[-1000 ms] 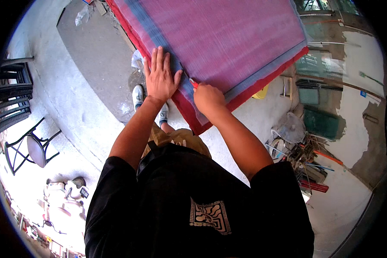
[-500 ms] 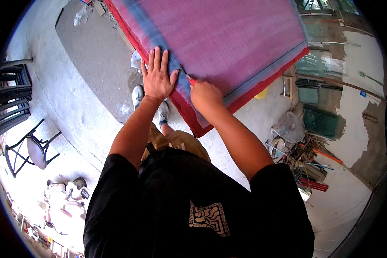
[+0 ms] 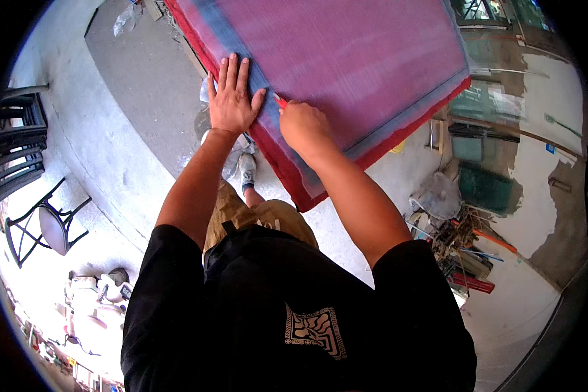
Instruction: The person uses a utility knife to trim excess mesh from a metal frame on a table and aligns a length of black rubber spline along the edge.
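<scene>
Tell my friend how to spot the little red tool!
Find the big pinkish-purple sheet with red edges. Beside its left blue-grey band, near the lower corner, look for the closed right hand. The little red tool pokes out there, toward the flat left hand, bright against the dull band.

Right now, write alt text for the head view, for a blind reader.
A bare left hand lies spread on a sheer pink-purple sheet with blue bands and a red fabric border, while the right hand grips a small red tool beside it. To the left, a black-framed chair is on the pale floor.
</scene>
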A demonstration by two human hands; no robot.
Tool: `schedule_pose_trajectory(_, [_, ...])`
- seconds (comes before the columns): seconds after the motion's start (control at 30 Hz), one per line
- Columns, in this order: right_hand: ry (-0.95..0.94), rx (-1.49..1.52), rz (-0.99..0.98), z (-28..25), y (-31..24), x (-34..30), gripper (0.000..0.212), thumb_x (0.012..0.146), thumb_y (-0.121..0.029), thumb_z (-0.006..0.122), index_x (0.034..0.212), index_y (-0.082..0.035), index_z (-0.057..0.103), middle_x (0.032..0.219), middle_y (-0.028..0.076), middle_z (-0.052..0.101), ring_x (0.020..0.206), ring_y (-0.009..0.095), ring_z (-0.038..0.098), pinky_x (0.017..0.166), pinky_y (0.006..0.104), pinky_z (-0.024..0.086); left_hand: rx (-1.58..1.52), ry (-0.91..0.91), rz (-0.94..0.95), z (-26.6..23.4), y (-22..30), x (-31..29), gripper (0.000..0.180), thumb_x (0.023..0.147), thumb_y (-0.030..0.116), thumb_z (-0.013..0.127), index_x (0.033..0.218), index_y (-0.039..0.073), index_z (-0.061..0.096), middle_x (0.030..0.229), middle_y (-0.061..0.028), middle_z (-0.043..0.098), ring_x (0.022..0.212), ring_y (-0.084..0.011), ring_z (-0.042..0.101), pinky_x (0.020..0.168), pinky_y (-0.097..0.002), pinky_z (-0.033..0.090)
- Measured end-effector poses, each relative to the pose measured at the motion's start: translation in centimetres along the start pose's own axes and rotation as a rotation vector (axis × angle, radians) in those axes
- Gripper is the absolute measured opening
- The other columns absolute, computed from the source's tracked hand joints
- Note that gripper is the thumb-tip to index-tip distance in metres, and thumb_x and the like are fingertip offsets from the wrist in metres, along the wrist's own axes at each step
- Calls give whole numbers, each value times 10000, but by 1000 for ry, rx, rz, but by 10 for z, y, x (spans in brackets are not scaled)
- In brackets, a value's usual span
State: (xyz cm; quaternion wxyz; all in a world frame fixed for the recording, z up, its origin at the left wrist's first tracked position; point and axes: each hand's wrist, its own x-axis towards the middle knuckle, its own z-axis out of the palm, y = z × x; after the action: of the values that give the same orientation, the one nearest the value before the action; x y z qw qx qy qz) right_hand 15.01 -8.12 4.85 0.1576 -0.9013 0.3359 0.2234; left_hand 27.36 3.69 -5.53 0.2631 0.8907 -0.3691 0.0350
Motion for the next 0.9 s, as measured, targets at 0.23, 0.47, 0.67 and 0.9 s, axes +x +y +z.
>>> schedule_pose_trajectory(0.23, [-105, -65, 77, 22, 37, -48, 383, 1060, -343, 574, 1098, 5, 730, 1038, 277, 765, 999, 464, 751, 892, 573, 584, -35, 3, -25, 6, -5, -3, 815, 986, 556, 621, 1656, 139, 416, 1748, -149, 326, 1622, -353, 280, 1288, -636, 179])
schedule_pose_trajectory(0.47, [29, -52, 13, 3, 3, 9, 373, 1047, -307, 552, 1030, -28, 797, 1050, 248, 777, 1026, 443, 757, 915, 560, 593, -62, 28, -5, 9, 1, 2, 810, 969, 574, 620, 1636, 148, 450, 1727, -153, 365, 1605, -360, 309, 1283, -643, 174])
schedule_pose_trajectory(0.67, [-176, -94, -33, 23, 60, -44, 409, 1070, -349, 535, 1036, -15, 770, 1040, 250, 771, 969, 475, 743, 867, 596, 571, -78, 69, 7, 15, -9, -3, 799, 960, 576, 635, 1624, 164, 468, 1725, -146, 368, 1599, -362, 319, 1261, -671, 210])
schedule_pose_trajectory(0.9, [-282, -185, 70, 30, 110, -132, 348, 1040, -287, 560, 1043, -12, 774, 1047, 241, 778, 923, 453, 764, 807, 585, 590, -71, 103, 23, 20, -10, -4, 799, 960, 597, 632, 1621, 177, 475, 1717, -146, 383, 1596, -361, 324, 1253, -679, 227])
